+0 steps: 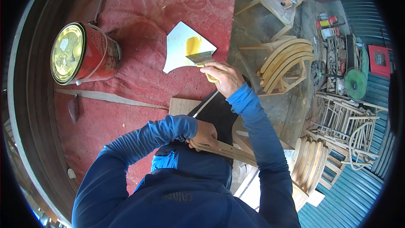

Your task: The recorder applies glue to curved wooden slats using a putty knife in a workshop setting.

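I see a red bucket [101, 52] ahead-left of my left hand [206, 136], a white board [176, 45] with yellow paste [193, 44] just ahead of my right hand [228, 78], the left clamped around a wooden strip [236, 153], the right gripping a putty knife [200, 58] over the board, and curved wooden pieces [284, 61] right of that hand.

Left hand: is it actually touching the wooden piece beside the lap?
Touching. The head view shows the left hand gripping the wooden piece, its thumb over the top and fingers curled around the left end.
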A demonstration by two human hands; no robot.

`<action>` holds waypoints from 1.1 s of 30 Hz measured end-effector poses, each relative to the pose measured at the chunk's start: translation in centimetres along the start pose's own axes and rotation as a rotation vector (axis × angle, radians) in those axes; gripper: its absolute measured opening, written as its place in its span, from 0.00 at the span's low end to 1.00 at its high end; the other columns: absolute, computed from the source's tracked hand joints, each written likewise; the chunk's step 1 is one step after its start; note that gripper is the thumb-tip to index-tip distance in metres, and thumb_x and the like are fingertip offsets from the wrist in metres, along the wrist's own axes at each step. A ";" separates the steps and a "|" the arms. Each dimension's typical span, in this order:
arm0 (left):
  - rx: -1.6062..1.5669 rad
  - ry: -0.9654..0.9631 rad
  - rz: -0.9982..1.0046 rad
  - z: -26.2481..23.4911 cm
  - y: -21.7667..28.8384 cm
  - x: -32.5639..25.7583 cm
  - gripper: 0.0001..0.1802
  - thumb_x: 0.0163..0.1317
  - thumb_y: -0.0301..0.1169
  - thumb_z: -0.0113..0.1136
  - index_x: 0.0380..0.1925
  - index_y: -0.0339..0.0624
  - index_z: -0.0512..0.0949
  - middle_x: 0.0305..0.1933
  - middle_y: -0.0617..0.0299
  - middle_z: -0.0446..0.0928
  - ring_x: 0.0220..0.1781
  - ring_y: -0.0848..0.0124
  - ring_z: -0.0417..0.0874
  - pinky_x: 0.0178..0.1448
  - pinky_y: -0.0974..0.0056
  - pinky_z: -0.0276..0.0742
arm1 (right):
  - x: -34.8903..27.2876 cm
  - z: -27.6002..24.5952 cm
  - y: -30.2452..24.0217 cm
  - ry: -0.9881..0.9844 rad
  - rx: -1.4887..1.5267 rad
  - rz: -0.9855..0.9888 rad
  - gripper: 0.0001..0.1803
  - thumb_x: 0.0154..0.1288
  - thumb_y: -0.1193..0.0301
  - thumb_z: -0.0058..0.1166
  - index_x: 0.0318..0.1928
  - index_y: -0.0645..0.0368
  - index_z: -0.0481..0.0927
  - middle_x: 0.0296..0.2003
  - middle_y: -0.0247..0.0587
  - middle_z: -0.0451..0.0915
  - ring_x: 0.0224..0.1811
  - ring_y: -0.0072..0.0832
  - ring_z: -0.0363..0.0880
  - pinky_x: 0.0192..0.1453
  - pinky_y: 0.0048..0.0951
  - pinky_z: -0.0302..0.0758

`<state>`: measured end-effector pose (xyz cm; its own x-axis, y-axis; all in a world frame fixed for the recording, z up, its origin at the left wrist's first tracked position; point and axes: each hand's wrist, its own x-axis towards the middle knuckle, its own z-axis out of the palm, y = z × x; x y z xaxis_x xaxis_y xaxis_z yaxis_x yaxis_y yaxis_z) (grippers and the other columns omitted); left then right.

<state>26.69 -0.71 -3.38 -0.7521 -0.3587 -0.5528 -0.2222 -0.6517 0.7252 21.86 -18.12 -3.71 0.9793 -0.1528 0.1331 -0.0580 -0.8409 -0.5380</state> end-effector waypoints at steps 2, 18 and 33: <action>-0.010 -0.004 0.002 -0.2 0.1 -0.1 0.31 0.64 0.58 0.61 0.42 0.36 0.79 0.22 0.59 0.79 0.16 0.70 0.79 0.18 0.67 0.74 | 0.1 0.3 0.2 -0.018 -0.018 -0.005 0.19 0.58 0.83 0.59 0.50 0.54 0.83 0.50 0.44 0.84 0.50 0.45 0.84 0.55 0.39 0.82; -0.019 0.062 -0.025 1.1 0.4 -0.4 0.28 0.65 0.56 0.60 0.41 0.38 0.81 0.22 0.58 0.80 0.13 0.71 0.76 0.14 0.67 0.69 | -4.1 -8.0 0.6 0.350 1.053 0.559 0.15 0.72 0.74 0.57 0.56 0.65 0.79 0.43 0.48 0.86 0.39 0.31 0.87 0.44 0.32 0.86; -0.123 0.080 -0.167 0.9 1.3 -0.6 0.26 0.67 0.41 0.63 0.55 0.31 0.75 0.32 0.51 0.83 0.29 0.68 0.86 0.33 0.66 0.83 | -40.2 -17.0 -16.2 1.639 1.111 0.474 0.15 0.71 0.75 0.58 0.56 0.65 0.77 0.42 0.50 0.85 0.40 0.44 0.89 0.47 0.42 0.87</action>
<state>26.27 -0.73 -1.77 -0.6582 -0.2874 -0.6958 -0.2585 -0.7817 0.5675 -19.87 -7.23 13.83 -0.1700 -0.9854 -0.0108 0.5384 -0.0837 -0.8385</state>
